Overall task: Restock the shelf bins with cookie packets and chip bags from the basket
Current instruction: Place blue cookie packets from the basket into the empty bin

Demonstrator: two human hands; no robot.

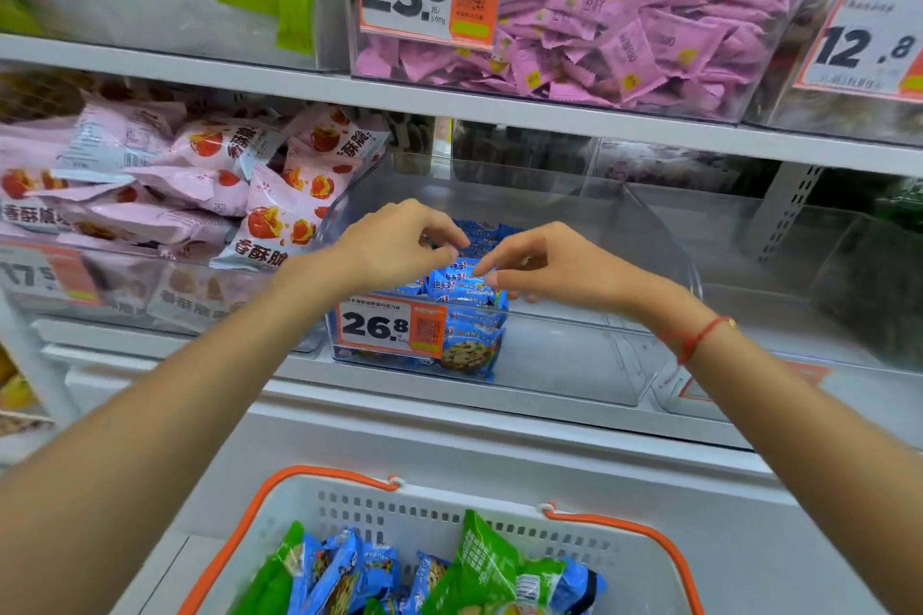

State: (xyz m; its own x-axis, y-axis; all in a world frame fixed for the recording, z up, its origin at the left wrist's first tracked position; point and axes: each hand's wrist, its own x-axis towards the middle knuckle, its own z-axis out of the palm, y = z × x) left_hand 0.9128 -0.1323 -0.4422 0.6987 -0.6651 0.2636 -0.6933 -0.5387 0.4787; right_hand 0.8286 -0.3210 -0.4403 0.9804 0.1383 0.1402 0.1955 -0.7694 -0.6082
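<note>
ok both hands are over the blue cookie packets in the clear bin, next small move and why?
Probably draw both hands back to the basket for more. The left hand and right hand rest curled fingers on the blue cookie packets, which fill only the left side of the clear bin; blue packets remain in the basket.

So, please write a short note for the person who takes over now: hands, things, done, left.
Left hand: over the clear bin, fingers curled at the blue cookie packets; a real grip cannot be told.
Right hand: same, fingertips on the top packets.
Done: blue packets are stacked at the bin's left side, behind the 26.8 tag.
Left: the bin's right part is bare. The basket below holds more blue packets and green bags.
</note>
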